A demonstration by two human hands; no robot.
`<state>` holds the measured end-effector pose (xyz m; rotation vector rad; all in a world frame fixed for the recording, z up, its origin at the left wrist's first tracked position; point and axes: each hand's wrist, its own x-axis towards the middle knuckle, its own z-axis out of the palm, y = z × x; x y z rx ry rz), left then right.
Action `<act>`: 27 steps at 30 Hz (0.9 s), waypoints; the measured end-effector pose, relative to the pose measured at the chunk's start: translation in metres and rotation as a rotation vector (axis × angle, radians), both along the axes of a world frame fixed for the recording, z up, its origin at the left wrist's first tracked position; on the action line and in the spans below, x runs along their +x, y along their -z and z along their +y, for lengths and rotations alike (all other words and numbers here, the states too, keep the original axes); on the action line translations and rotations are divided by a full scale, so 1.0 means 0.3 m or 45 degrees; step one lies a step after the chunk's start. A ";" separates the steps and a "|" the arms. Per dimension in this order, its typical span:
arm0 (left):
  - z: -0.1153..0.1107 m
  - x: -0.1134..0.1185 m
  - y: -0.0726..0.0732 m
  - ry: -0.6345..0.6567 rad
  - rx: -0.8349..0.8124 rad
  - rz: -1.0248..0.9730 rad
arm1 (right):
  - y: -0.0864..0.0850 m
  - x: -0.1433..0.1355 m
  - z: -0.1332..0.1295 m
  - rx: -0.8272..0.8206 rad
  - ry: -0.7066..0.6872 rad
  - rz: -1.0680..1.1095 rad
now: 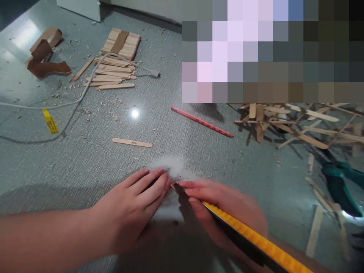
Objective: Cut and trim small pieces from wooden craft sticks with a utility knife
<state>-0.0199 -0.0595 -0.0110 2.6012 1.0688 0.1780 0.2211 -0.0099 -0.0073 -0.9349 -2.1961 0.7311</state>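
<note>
My right hand [227, 206] is wrapped round a yellow and black utility knife [250, 233], its blade angled toward my left fingertips. My left hand [133, 204] lies palm down with its fingers together, pressing on a craft stick [173, 186]. Only a small bit of that stick shows between the hands; the rest is hidden under my fingers. Just beyond my fingertips is a pale whitish patch [173, 165] on the table. A single craft stick [132, 143] with a short dark mark lies farther out, in front of my left hand.
A banded bundle of craft sticks [129, 44] and loose sticks [113, 74] lie at the back left, crossed by a white cable [82, 96]. Brown paper strips [47, 57], a red pencil [201, 121], a stick structure [301, 127] and green-handled pliers [338, 185] surround the area.
</note>
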 end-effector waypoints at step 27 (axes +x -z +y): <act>0.003 0.015 -0.020 0.022 0.022 0.075 | -0.011 -0.010 -0.003 0.072 -0.119 -0.080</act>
